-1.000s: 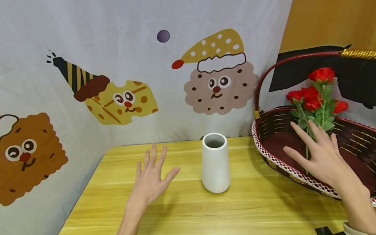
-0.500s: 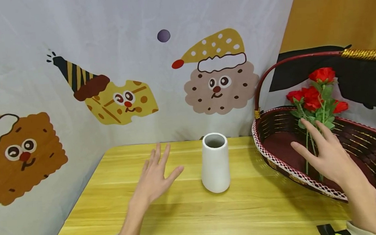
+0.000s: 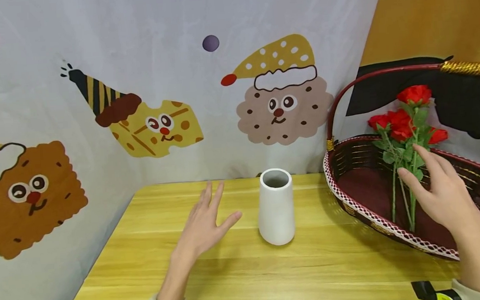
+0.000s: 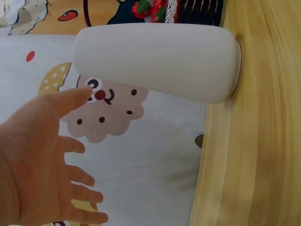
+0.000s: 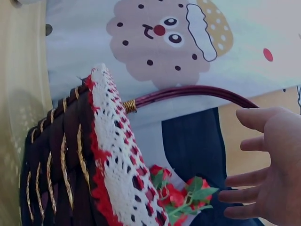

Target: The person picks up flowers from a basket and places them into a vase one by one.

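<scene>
A tapered white vase (image 3: pixel 276 212) stands upright on the wooden table, its round mouth facing up. To its left, my left hand (image 3: pixel 201 229) hovers with fingers spread and thumb toward the vase, holding nothing. In the left wrist view the vase (image 4: pixel 155 61) appears sideways, beyond the thumb. Red artificial roses (image 3: pixel 401 124) with green stems lean inside a dark woven basket (image 3: pixel 354 207). My right hand (image 3: pixel 447 191) is over the basket, fingers extended beside the stems and holding nothing. The right wrist view shows the roses (image 5: pixel 174 195) partly behind the basket's lace rim.
An arched basket handle (image 3: pixel 344 89), wrapped in gold cord at the top, rises over the basket's back. A cartoon-printed cloth (image 3: pixel 164 25) hangs behind the table (image 3: pixel 249 279). The basket's red-and-white lace rim faces the table's middle.
My right hand has moved to the right and slightly down over the basket, uncovering more of the rose stems. The left hand has shifted a little right, toward the vase.
</scene>
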`<action>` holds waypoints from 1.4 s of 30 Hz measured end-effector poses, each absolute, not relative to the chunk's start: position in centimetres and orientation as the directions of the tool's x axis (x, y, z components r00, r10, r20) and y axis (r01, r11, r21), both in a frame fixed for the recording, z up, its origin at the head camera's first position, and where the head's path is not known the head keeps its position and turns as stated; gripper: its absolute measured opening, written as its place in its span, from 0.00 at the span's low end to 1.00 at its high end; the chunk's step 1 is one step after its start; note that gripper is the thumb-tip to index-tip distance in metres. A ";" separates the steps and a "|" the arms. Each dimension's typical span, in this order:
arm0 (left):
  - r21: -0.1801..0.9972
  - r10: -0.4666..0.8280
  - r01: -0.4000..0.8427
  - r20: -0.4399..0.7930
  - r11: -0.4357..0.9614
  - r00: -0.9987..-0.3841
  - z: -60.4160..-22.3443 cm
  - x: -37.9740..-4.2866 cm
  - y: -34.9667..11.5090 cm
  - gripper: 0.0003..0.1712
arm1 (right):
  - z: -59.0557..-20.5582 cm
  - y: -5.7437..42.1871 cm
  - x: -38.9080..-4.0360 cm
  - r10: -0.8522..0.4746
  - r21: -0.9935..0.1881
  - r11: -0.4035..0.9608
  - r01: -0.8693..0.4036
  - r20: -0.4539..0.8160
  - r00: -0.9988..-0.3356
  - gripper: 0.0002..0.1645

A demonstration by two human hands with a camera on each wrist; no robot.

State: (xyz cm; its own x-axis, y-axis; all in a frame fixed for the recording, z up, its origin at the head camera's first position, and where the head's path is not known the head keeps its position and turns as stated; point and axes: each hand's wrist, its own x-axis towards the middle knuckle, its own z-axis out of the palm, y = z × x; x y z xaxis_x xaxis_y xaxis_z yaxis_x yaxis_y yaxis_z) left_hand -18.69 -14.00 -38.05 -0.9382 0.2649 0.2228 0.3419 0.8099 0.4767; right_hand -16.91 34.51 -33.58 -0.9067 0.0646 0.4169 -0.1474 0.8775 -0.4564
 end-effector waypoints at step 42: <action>0.598 0.323 0.355 0.166 0.718 -0.932 -38.1 -19.7 -11.5 0.57 | -33.0 36.3 -18.3 0.269 -0.676 0.737 -0.014 0.312 -0.911 0.38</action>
